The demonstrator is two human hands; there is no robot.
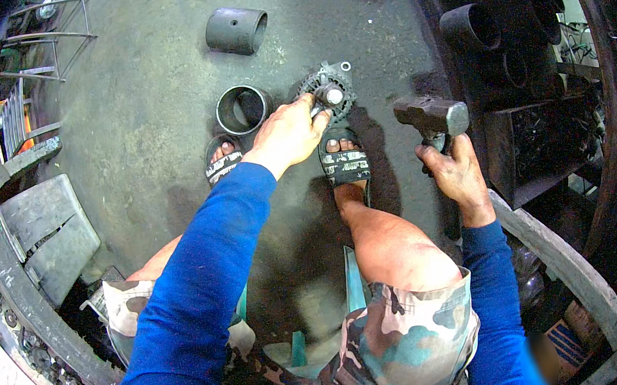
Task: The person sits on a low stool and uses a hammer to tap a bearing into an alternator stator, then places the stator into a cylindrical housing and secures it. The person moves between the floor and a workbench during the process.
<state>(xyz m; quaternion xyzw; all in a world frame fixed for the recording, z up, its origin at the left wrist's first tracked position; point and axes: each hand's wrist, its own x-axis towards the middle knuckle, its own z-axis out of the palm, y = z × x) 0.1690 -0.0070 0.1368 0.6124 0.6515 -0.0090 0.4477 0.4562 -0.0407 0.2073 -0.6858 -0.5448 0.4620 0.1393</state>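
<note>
"What was over on the left?"

"A gray flat sheet (50,230) with a dark line on it. Then came a sandal (224,163) on the person's left foot."

"And past that?"

"One short, fat pipe (228,115) stood on the floor (148,97), just past those toes. You could see down inside it. Farther off, another fat pipe (231,33) lay on its side, with a little hole in it."

"What did the left hand (287,134) do?"

"Its fingers were wrapped around a metal rod (333,97). The rod's shiny end pointed up, over a round part with teeth (316,83). That part was on the floor, in front of the right foot."

"And the right hand (459,174)?"

"It was closed around the handle of a big hammer (431,115). The hammer's head was up, well apart from the rod."

"Anything else?"

"Yes, a dark pipe (471,28) was far over on the right."
</note>
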